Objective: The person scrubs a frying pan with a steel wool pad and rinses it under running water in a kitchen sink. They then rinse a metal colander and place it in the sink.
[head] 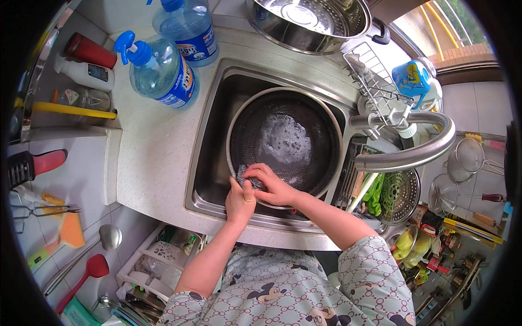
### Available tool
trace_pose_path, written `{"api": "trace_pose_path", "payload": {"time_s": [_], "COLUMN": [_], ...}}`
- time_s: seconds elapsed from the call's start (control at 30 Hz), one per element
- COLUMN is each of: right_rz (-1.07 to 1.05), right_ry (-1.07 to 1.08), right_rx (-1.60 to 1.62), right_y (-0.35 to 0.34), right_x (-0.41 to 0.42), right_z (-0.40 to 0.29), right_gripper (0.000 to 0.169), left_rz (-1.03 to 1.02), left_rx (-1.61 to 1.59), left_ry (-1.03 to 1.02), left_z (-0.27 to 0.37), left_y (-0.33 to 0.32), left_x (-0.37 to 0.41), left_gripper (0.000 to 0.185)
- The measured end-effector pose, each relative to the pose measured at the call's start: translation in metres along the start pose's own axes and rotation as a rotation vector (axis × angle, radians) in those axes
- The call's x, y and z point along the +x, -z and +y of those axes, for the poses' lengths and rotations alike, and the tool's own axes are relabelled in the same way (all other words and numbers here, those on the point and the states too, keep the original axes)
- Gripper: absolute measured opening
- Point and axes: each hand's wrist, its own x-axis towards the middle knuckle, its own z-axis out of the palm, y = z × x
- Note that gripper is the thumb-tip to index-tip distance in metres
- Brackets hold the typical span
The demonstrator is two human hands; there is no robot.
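Note:
A dark round frying pan with a textured inside lies over the stainless steel sink. Soap suds lie in the pan's middle. My left hand is closed on the pan's near left rim, thumb over the edge. Just inside that rim, my right hand presses a greyish scrubber, partly hidden under its fingers, against the pan wall. The pan's handle is not visible.
Two blue pump bottles stand on the counter at the left. A steel steamer pot sits behind the sink. The curved faucet reaches in from the right, above a side basin holding green peppers and a perforated steel plate.

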Motion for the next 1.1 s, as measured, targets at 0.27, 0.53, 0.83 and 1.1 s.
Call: {"api": "trace_pose_path", "payload": {"time_s": [0.27, 0.53, 0.83, 1.1], "right_rz": [0.525, 0.193, 1.317, 0.782], "right_ry": [-0.051, 0.005, -0.281, -0.043], "right_rx": [-0.224, -0.089, -0.344, -0.141], "right_y": [0.017, -0.011, 0.077, -0.001], "right_x": [0.104, 0.049, 0.136, 0.121], "right_z": [0.009, -0.002, 0.059, 0.023], "right_gripper": [0.035, 0.031, 0.031, 0.024], "left_rz": [0.052, -0.018, 0.020, 0.029], "left_rx": [0.095, 0.066, 0.161, 0.194], "left_ry": [-0.038, -0.059, 0.004, -0.015], "left_z": [0.004, 0.016, 0.014, 0.009], "left_y": [-0.004, 0.005, 0.001, -0.003], "left_x": [-0.002, -0.002, -0.005, -0.003], "left_gripper": [0.094, 0.079, 0.076, 0.081]}}
